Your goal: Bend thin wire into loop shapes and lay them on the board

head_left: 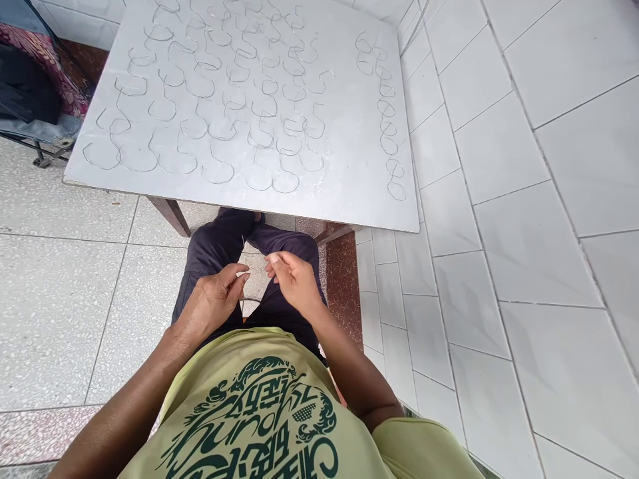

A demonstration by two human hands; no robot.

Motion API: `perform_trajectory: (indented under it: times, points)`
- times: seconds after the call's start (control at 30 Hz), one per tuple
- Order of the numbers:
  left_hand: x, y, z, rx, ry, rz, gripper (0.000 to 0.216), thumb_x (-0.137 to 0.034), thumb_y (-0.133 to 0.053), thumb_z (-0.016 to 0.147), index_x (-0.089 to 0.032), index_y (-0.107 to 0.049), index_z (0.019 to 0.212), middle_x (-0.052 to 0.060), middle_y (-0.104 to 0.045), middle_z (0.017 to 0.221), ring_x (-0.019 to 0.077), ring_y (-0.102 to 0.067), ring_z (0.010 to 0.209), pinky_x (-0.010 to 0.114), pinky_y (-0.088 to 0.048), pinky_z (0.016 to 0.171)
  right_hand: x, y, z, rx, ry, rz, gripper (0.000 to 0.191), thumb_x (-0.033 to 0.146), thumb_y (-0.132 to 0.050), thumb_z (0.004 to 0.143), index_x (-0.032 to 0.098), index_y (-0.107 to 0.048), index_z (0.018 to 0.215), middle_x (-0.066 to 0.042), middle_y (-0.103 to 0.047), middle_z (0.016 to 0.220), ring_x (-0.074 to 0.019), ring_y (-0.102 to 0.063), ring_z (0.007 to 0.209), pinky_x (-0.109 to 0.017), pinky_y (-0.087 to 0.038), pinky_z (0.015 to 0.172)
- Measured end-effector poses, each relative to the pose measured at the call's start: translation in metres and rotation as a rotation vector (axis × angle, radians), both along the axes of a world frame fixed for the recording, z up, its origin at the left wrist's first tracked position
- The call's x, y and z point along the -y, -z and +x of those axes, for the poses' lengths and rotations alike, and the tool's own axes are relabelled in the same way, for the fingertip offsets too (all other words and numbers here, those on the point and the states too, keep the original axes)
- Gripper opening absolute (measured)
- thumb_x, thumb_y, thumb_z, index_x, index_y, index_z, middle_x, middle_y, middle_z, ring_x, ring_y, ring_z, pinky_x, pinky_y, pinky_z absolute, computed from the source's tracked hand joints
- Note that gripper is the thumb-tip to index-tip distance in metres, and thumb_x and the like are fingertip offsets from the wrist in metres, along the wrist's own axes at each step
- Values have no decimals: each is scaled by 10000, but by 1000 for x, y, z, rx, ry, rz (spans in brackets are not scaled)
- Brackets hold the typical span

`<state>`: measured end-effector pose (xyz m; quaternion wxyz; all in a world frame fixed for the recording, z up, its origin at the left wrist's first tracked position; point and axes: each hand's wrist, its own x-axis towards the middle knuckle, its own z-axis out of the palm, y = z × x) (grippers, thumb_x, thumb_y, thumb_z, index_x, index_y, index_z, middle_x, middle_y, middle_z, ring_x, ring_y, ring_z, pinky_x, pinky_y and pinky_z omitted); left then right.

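Note:
Above my lap, my left hand (215,293) is closed, thumb and forefinger pinched near a thin wire (243,241). The wire is so fine that only short bits of it show between the hands. Just to the right, my right hand (293,278) is also closed, its thumb pressed to the fingertips on the wire. A small gap separates the two hands. Beyond them, many thin S-shaped wire pieces (217,182) lie in rows on a white table (349,173). Figure-eight wire pieces (397,199) form a column along the table's right side.
The table's front edge is just past my knees (219,243), with a wooden leg (170,216) below it. A white tiled wall (499,253) rises close on the right. At the far left a folding chair (64,130) holds dark cloth. Speckled floor tiles (64,286) lie at left.

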<state>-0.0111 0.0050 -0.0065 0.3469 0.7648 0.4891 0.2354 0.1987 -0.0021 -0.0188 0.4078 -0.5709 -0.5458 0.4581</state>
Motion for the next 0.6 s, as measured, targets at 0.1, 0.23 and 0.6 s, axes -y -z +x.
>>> perform_trajectory:
  times: [0.1, 0.23, 0.6]
  points:
    - [2, -7, 0, 75, 42, -9, 252, -361, -517, 1052, -214, -712, 1111, -30, -683, 686, 119, -636, 568, 228, -490, 612, -18, 3, 0, -319, -40, -214, 453, 603, -608, 965, 165, -720, 990, -40, -704, 824, -131, -652, 681, -232, -516, 567]
    - [4, -10, 1, 132, 83, 10, 240, -342, -543, 1039, -211, -743, 1052, -5, -722, 773, 125, -654, 643, 232, -505, 649, -30, 5, -7, -511, -175, -330, 451, 596, -728, 876, 150, -747, 938, -21, -680, 782, -112, -625, 652, -221, -514, 565]
    - [9, -9, 3, 136, -44, -69, 232, -302, -544, 1017, -206, -720, 901, -23, -684, 703, 118, -613, 591, 237, -445, 596, -23, 2, -16, -455, -38, -123, 314, 495, -772, 862, 187, -782, 916, -35, -759, 826, -147, -691, 755, -298, -579, 747]
